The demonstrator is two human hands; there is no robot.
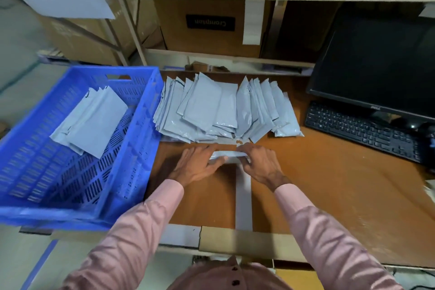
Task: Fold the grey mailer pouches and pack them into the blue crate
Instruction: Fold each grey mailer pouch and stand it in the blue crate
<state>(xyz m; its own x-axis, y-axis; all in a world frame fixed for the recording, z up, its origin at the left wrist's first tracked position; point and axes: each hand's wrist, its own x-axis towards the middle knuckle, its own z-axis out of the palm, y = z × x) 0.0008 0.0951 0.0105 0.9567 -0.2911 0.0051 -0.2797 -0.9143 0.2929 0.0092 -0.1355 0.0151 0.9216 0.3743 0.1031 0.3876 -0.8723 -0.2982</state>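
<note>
Both hands work one grey mailer pouch (227,156) lying on the brown worktop (329,172), directly in front of the loose pile of pouches (223,110). The left hand (197,163) has its fingers curled onto the pouch's left end; the right hand (260,163) grips the right end, fingers bent over its edge. The pouch appears partly folded into a narrow strip. The blue crate (131,148) stands to the left of the hands and holds a few folded pouches (90,120) laid against its slotted floor. A black keyboard (362,129) and monitor (381,66) occupy the worktop's right side.
</note>
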